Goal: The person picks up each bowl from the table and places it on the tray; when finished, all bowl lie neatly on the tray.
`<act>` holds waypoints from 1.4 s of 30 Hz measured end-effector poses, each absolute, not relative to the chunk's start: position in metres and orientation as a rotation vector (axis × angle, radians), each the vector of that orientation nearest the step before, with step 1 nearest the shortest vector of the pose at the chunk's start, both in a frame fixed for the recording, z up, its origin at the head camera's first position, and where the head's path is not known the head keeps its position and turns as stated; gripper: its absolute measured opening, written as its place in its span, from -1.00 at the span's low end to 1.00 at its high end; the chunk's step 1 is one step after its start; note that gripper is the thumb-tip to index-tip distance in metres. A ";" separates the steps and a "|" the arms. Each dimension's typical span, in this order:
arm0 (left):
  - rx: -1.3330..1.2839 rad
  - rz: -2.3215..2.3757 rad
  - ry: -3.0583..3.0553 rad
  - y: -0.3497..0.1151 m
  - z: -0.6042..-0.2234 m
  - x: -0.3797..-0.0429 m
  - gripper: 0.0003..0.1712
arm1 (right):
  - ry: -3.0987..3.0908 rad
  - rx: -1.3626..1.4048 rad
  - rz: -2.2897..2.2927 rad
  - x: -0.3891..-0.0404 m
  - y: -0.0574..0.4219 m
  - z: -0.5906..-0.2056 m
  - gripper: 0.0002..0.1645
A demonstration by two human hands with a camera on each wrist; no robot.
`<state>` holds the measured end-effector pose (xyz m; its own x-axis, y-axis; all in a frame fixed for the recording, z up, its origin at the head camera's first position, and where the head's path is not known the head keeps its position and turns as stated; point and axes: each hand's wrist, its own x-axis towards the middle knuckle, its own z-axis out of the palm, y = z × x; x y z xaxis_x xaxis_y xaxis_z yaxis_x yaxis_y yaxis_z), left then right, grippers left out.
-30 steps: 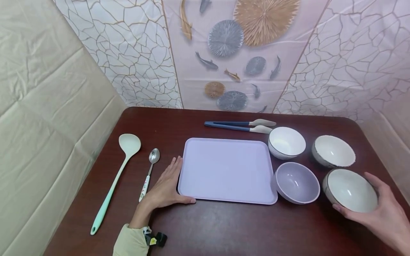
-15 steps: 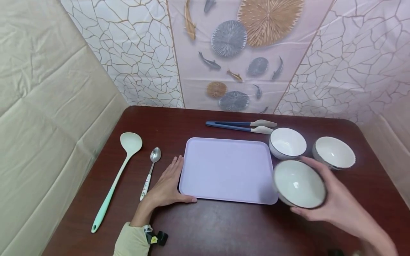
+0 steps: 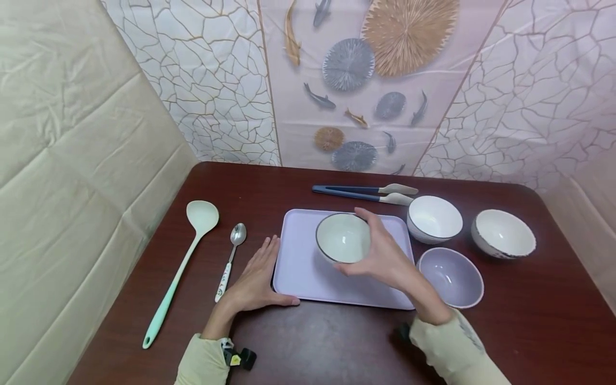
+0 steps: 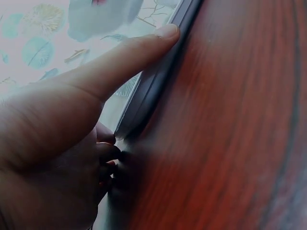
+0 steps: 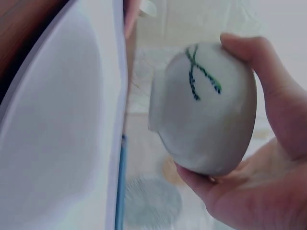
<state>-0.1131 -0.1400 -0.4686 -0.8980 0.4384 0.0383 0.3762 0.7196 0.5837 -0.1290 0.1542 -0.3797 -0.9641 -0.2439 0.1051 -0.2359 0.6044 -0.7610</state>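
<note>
Shifting leftward, the round, dark-rimmed white ceramic bowl (image 3: 343, 238) is now hovering over the rectangular lavender tray (image 3: 299, 262); my right hand (image 3: 386, 260) is grasping it, my left hand (image 3: 252, 283), fingers (image 3: 267, 258) outstretched, is touching the tray's near-left corner.

- My left hand (image 3: 255, 283) lies with fingers (image 3: 268, 250) straight and thumb (image 3: 285, 300) stretched out sideways.
- My right hand (image 3: 382, 254) curves in a grip, its arm (image 3: 448, 337) angled inward.

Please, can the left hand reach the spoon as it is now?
Probably yes: the spoon lies close beside the left hand, and nothing stands between them.
</note>
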 end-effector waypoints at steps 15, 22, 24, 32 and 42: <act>0.669 0.884 2.811 -0.138 -0.469 -0.116 0.57 | 2.886 -0.375 -1.336 -0.184 0.094 -0.427 0.50; 0.671 0.883 2.819 -0.137 -0.468 -0.116 0.56 | 2.893 -0.361 -1.325 -0.189 0.088 -0.430 0.52; 0.666 0.892 2.815 -0.137 -0.466 -0.115 0.56 | 2.894 -0.361 -1.325 -0.190 0.087 -0.430 0.52; 0.662 0.874 2.821 -0.139 -0.468 -0.115 0.58 | 2.881 -0.337 -1.309 -0.190 0.084 -0.431 0.54; 0.646 0.902 2.817 -0.142 -0.469 -0.114 0.57 | 2.887 -0.366 -1.282 -0.189 0.082 -0.431 0.61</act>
<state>-0.1141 -0.1419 -0.4693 -0.9028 0.4295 0.0212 0.3619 0.7323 0.5768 -0.1886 0.0816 -0.4309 -0.9727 -0.1934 0.1280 -0.2247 0.6486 -0.7272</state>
